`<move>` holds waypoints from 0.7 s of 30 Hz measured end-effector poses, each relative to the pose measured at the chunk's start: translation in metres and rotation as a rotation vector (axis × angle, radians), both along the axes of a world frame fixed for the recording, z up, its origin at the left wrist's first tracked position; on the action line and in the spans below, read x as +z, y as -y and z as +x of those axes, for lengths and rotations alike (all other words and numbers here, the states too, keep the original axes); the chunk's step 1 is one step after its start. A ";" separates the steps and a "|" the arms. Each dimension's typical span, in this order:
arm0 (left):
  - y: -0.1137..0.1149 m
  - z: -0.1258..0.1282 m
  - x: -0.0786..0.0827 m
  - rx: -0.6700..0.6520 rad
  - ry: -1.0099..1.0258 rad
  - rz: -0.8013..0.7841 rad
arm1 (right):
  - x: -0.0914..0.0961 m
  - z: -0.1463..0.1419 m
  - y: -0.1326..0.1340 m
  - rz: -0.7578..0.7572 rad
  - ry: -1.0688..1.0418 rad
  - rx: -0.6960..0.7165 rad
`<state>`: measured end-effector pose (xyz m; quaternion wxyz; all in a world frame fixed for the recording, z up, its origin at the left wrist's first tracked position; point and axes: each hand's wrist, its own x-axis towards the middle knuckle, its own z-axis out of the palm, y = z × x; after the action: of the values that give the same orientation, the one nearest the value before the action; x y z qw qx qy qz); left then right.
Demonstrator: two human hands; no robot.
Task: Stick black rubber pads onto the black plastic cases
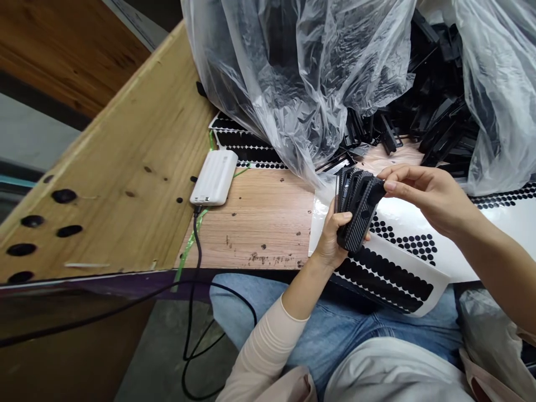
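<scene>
One wood-laminate surface (255, 223) carries the lot, with a raw plywood board (125, 167) along its left side. Clear polythene bagging (293, 72) slumps over the far end, partly covering a heap of black plastic parts (444, 111); it looks folded back to keep the heap reachable. A white sheet of black round stickers (389, 273) overhangs the near edge above the person's blue jeans (335, 318), likely placed there for short reach. A second sticker sheet (247, 139) sits partly under the polythene. A white power bank (213, 177) lies left of the work area, its black cable (196, 251) dropping off the near edge beside a strip of green tape (189, 245).

Main item: a stack of carbon-weave black parts (360, 209), held in the air just above the white sheet, not resting on it. Left hand (330, 240) cups it from below, fingers (334, 215) closed around the side. Right hand (427, 192) grasps the top end, fingers (396, 173) clamped on. Two-point hold probably keeps the pieces squared together.
</scene>
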<state>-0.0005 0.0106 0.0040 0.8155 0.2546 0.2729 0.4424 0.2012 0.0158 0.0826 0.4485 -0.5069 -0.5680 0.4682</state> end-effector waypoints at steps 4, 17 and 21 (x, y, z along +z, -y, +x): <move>0.000 0.000 0.000 -0.006 0.004 0.005 | 0.002 -0.001 0.000 0.008 0.022 0.000; 0.000 -0.001 0.000 -0.005 0.007 0.007 | 0.006 -0.003 0.001 0.024 0.073 -0.022; 0.000 0.000 0.002 0.000 0.018 0.012 | 0.004 -0.002 0.001 0.014 0.050 0.003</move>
<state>-0.0010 0.0101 0.0061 0.8163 0.2553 0.2628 0.4465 0.1996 0.0148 0.0870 0.4371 -0.5144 -0.5831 0.4520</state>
